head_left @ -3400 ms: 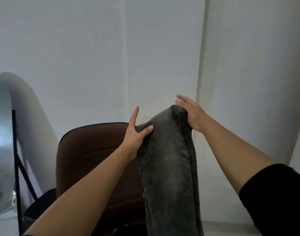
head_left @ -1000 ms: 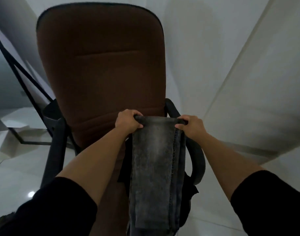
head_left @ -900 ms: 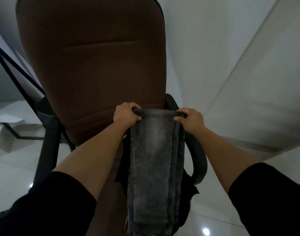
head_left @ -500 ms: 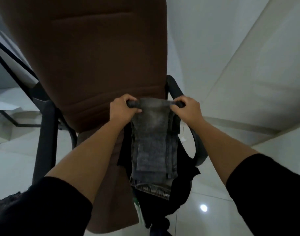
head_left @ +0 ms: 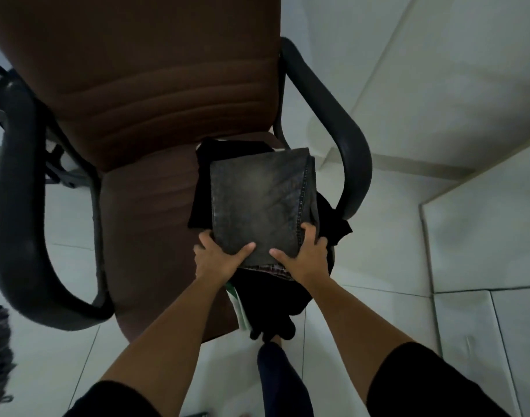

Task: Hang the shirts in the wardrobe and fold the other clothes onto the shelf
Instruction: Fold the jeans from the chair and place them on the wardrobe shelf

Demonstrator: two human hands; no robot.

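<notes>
Gripping the folded grey jeans (head_left: pixel 259 203) at their near edge, my left hand (head_left: pixel 217 260) and right hand (head_left: pixel 304 258) hold them atop black clothes (head_left: pixel 269 299) on the brown chair (head_left: pixel 143 115), its right armrest (head_left: pixel 345 139) just beside.

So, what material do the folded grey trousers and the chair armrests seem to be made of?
The folded grey trousers look like washed denim: faded, mottled grey cloth with a thick stitched seam along the right edge. The chair armrests look like black moulded plastic, smooth with a dull sheen; rubber or a coated metal cannot be ruled out.
</notes>
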